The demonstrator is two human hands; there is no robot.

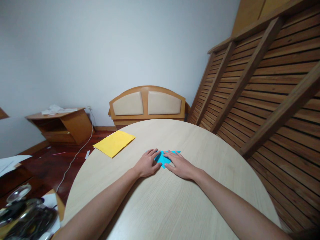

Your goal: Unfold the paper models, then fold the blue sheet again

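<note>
A small folded sheet of blue paper (163, 160), roughly triangular with one point toward me, lies on the round pale wooden table (175, 206). My left hand (148, 162) rests over its left side, fingers spread and palm down. On the right side, my right hand (179, 165) lies flat with its fingers stretched across the paper. Both thumbs are close to its near point. Parts of the paper's left and right sides are hidden under the fingers.
Yellow paper (114, 143) lies at the table's left edge. Behind stands a padded headboard (147, 103). A slatted wooden frame (250, 86) leans at the right. A low cabinet (60, 125) and a stand with cluttered items (30, 213) are on the left.
</note>
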